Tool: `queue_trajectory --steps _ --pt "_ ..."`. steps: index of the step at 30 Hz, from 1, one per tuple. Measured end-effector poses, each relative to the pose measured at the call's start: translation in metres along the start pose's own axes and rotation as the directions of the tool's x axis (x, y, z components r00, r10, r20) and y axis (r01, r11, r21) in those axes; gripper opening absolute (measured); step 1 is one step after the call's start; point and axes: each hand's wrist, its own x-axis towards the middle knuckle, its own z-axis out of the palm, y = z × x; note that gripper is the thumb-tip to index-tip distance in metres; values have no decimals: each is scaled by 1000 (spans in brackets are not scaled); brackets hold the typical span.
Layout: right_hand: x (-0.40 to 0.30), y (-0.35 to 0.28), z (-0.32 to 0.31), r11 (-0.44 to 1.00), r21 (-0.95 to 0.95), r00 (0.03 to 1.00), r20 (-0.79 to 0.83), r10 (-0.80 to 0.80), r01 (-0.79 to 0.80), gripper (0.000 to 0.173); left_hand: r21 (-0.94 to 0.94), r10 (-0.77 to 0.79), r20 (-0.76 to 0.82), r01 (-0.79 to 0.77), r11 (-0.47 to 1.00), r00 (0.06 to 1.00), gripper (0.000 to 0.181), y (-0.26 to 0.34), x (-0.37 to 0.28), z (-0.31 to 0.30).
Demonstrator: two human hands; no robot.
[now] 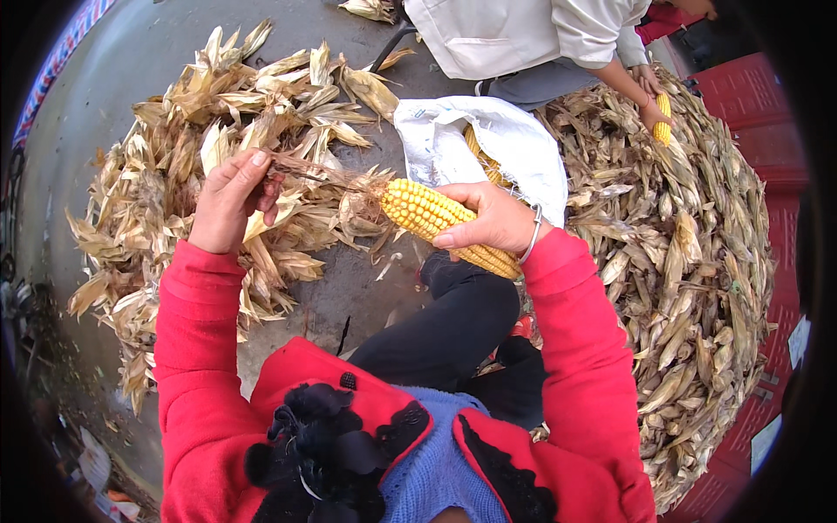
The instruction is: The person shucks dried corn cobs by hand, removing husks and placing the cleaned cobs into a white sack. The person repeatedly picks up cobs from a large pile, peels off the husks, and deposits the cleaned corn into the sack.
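Note:
A husked ear of yellow corn (425, 208) lies in my right hand (487, 219), tip pointing left, thumb across its upper side. My left hand (242, 186) pinches a strand of brown corn silk (307, 168) between thumb and fingers. That silk stretches over to the tip of the ear, where a brown tuft still clings. Just beyond my right hand is a white woven sack (438, 140), its mouth open on several yellow ears (484, 157). Below my left hand spreads a heap of stripped dry husks (183, 170).
To the right rises a big pile of unhusked corn (680, 287) against a red metal door (745, 98). Opposite me a person in a pale jacket (484, 33) holds another yellow ear (663, 118) over that pile. Grey concrete floor (333, 274) shows between the husks and my legs.

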Motion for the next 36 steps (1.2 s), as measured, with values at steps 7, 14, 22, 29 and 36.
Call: queue_trajectory --steps 7,14,22,29,36 --pt "8 19 -4 998 -63 994 -111 4 -11 63 632 397 -660 757 -167 638 70 19 -20 -173" --pt "4 31 -14 993 -53 987 -129 95 -103 56 631 361 -169 -181 754 917 47 0 8 -23" --pt "-35 61 -45 990 83 978 -168 125 -113 40 287 -158 361 52 957 919 15 -64 67 66" --pt "-129 173 -109 723 682 867 -289 407 -112 43 936 -134 -230 181 -303 964 57 -139 139 -54" --pt "-115 258 -168 431 892 801 -357 480 139 39 905 -106 424 -426 6 899 41 -198 180 171"
